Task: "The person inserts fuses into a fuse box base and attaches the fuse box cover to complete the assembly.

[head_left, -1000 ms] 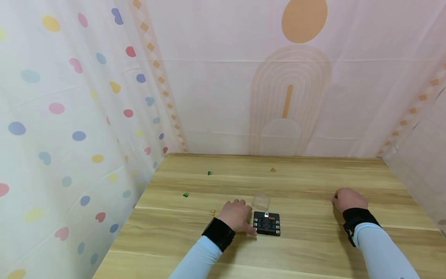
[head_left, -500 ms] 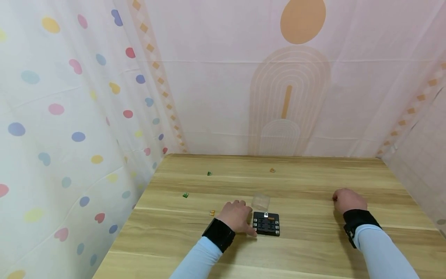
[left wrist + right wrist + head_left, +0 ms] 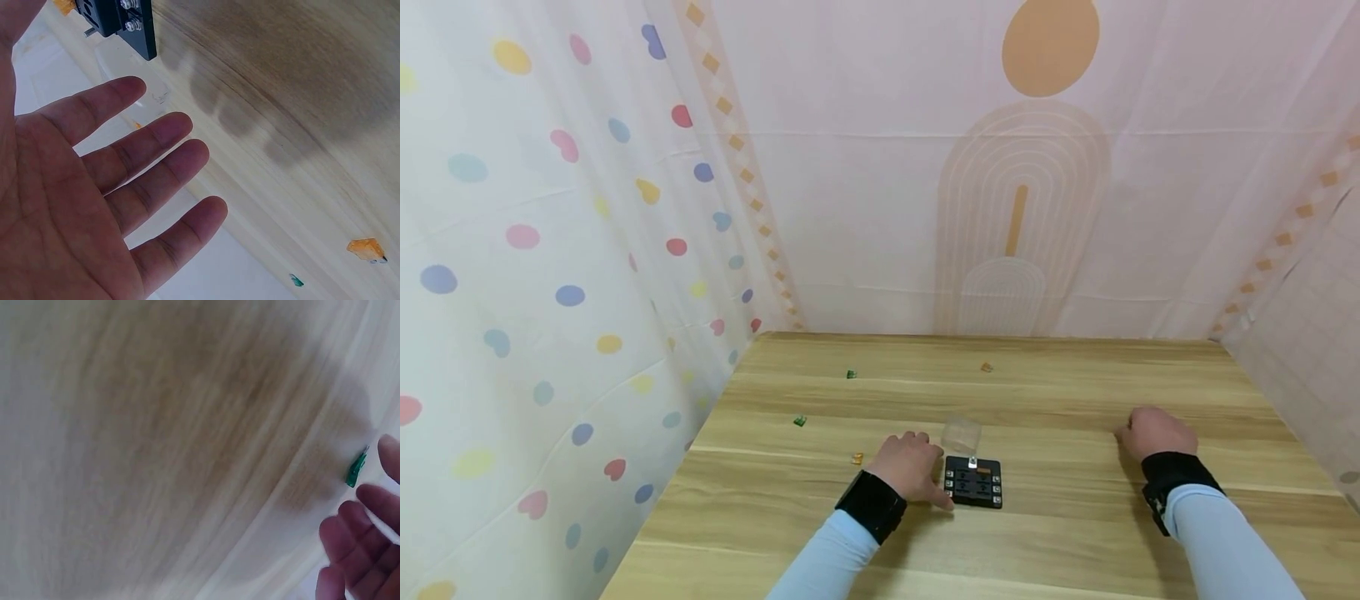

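A black fuse block (image 3: 973, 493) with rows of screw terminals and an orange blade fuse (image 3: 983, 471) seated in it lies on the wooden table. My left hand (image 3: 906, 467) is spread at its left side, thumb tip right at the block's near left corner. In the left wrist view the palm and the straight fingers (image 3: 169, 165) hold nothing. Farther right, my right hand (image 3: 1159, 433) is low over the table, its fingertips mostly hidden in the head view. The right wrist view has a green blade fuse (image 3: 356, 467) just off the parted thumb and index finger, the other fingers loosely bent.
A clear cover (image 3: 961, 435) lies just behind the fuse block. Two green fuses, one nearer (image 3: 801, 421) and one farther back (image 3: 852, 374), lie on the left. One orange fuse (image 3: 857, 458) is beside my left hand, another orange fuse (image 3: 987, 367) toward the back edge.
My right hand has shifted slightly to the right. The left hand, the fuse block and the loose fuses on the left stay where they were.
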The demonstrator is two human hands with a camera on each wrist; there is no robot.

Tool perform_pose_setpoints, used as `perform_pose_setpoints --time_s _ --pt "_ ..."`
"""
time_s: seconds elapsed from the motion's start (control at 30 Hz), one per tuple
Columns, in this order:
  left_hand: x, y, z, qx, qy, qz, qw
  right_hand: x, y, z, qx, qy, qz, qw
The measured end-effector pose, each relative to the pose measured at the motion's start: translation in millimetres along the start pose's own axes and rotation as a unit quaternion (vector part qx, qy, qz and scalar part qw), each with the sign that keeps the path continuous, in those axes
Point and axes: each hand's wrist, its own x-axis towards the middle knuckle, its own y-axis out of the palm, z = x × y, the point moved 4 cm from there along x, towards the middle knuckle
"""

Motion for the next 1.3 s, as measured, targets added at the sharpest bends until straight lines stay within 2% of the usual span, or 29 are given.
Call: perform_pose_setpoints --time_s 0.17,0.47,0.9,1.3 --pt "-0.3 -0.3 0.3 0.009 0.003 -0.001 1.0 -5.7 1 -1 0.007 0.03 0.002 0.9995" --pt "-1.6 0.2 1.3 0.019 0.007 -0.009 0.9998 -6.6 -8 8 -0.003 0.02 0.02 0.9996" --pt "-0.8 3.5 2.6 0.015 0.005 -0.003 0.9999 0.7 -4 7 -0.006 -0.005 0.01 0.9999" --pt "-1.4 0.8 1.3 0.021 0.003 -0.001 0.9998 1.0 0 4 0.01 0.0 0.022 0.9997"
